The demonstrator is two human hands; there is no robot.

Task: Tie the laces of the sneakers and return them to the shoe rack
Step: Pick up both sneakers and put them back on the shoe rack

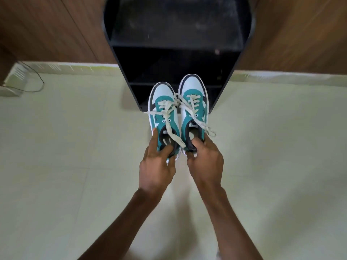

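Two teal, white and black sneakers sit side by side with their toes pointing at the black shoe rack point(178, 59). My left hand point(156, 166) grips the heel collar of the left sneaker point(162, 107). At the heel collar of the right sneaker point(193, 98), my right hand point(205, 162) holds on with the thumb inside the opening. The off-white laces point(180, 106) are loose; their ends trail across both shoes and over the right hand. The toes overlap the rack's lowest shelves in the view.
The rack stands against a wood-panelled wall point(56, 29), with open dark shelves. A pale tiled floor point(75, 147) spreads all around. At the far left a thin black cable point(37, 79) runs down from the wall by a white skirting.
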